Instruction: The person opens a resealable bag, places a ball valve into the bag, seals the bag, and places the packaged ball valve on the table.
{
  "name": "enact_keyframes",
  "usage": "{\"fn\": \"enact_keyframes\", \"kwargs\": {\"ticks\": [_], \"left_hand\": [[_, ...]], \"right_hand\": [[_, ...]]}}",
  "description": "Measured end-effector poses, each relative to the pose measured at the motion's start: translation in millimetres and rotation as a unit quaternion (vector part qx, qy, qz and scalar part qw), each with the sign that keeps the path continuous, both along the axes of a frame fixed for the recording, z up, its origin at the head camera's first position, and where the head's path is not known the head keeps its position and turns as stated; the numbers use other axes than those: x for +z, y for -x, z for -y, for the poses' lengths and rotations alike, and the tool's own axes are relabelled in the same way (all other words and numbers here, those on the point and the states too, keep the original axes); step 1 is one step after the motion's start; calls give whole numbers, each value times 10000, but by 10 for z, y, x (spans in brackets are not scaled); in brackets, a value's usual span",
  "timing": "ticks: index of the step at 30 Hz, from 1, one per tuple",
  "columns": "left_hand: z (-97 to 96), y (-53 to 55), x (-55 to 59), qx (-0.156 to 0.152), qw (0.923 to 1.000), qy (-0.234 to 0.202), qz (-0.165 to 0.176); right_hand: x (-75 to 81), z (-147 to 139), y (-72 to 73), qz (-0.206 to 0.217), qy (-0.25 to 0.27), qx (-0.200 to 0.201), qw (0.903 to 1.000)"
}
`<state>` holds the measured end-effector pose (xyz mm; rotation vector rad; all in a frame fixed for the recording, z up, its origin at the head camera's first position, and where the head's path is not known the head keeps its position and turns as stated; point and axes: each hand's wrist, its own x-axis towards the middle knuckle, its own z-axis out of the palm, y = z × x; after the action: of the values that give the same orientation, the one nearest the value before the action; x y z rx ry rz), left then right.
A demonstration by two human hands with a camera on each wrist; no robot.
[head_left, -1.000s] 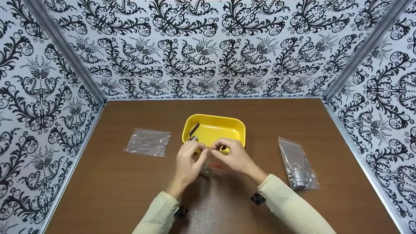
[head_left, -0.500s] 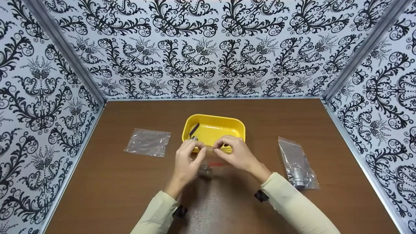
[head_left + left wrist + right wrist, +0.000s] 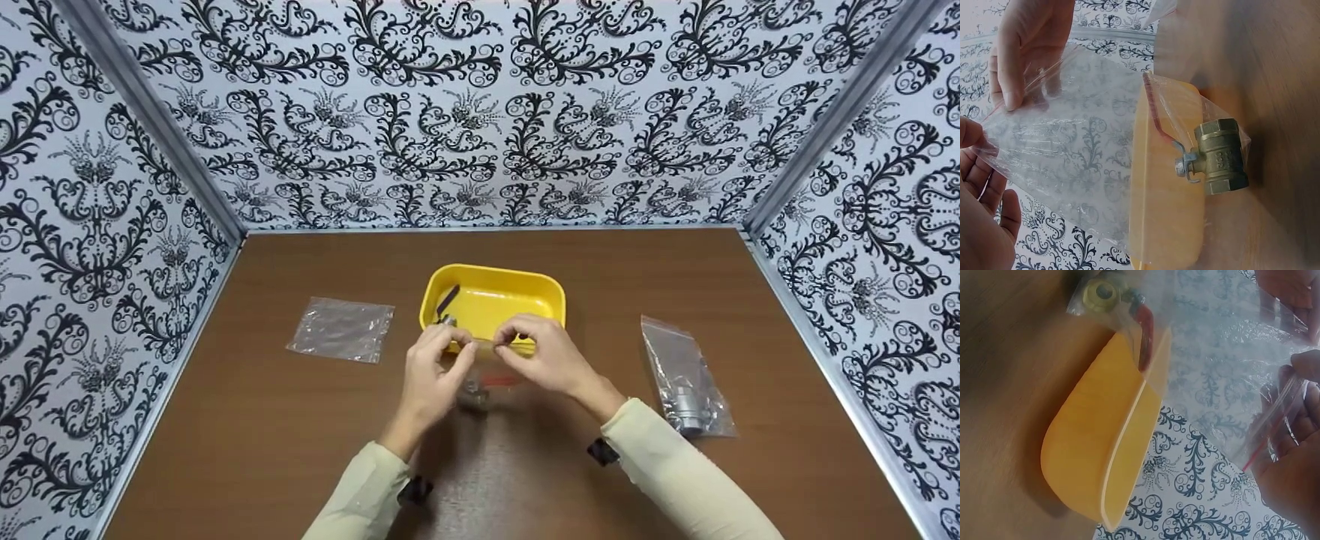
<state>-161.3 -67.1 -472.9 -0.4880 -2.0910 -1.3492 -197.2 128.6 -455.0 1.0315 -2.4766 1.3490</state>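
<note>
A clear zip bag (image 3: 1072, 146) hangs between my two hands, its red-striped zip edge uppermost. Inside, at its bottom, lies a brass ball valve (image 3: 1221, 157) with a red lever handle (image 3: 1145, 334). My left hand (image 3: 435, 375) pinches one side of the bag's top between thumb and forefinger. On the other side, my right hand (image 3: 544, 356) pinches the zip edge, thumb against fingers. Both hands are raised before the near rim of a yellow tray (image 3: 517, 279). In the head view the valve is partly hidden below my left hand.
Inside the yellow tray are a dark strip-like handle (image 3: 448, 300) and a small grey metal piece (image 3: 448, 320). A flat clear bag (image 3: 341, 330) lies on the table to the left. To the right is another clear bag (image 3: 671, 356) with a grey fitting (image 3: 690, 412) inside.
My right hand has shifted slightly right, away from my left hand, spreading the top of the bag. The valve hangs below in the bag. In the last half second little has changed.
</note>
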Motion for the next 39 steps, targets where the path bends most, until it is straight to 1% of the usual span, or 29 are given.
{"fn": "enact_keyframes", "kwargs": {"ticks": [2,8,11,16,20,25,27,30,32,34,36,39], "left_hand": [[-5,-25,45,24,10000,-36,19],[-19,-149,282,35,9999,-107,4],[-21,-171,320,24,9999,-92,72],[-22,-172,311,-12,9999,-87,140],[-23,-169,314,7,10000,-68,50],[-21,-157,310,-7,9999,-25,-114],[-15,-127,261,10,9999,-15,-171],[-1,-60,136,47,9997,-18,-220],[9,-19,55,85,9996,7,-259],[19,4,0,105,9996,0,-269],[22,7,-11,132,9996,7,-250],[18,-14,27,147,9996,-18,-225]], "right_hand": [[-18,-8,2,10,-28,-29,10000],[-63,-19,-4,146,245,17,9996],[-66,-10,-1,221,336,40,9992],[-73,-3,4,356,259,16,9990],[-82,2,-1,380,193,-23,9991],[-78,24,-13,360,292,-22,9989],[-75,36,-16,379,355,-2,9987],[-79,49,-18,438,409,-12,9982],[-80,52,-18,448,384,-56,9982],[-86,48,-17,436,341,-126,9984],[-85,39,-19,397,301,-215,9985],[-45,30,-45,345,294,-369,9983]]}}
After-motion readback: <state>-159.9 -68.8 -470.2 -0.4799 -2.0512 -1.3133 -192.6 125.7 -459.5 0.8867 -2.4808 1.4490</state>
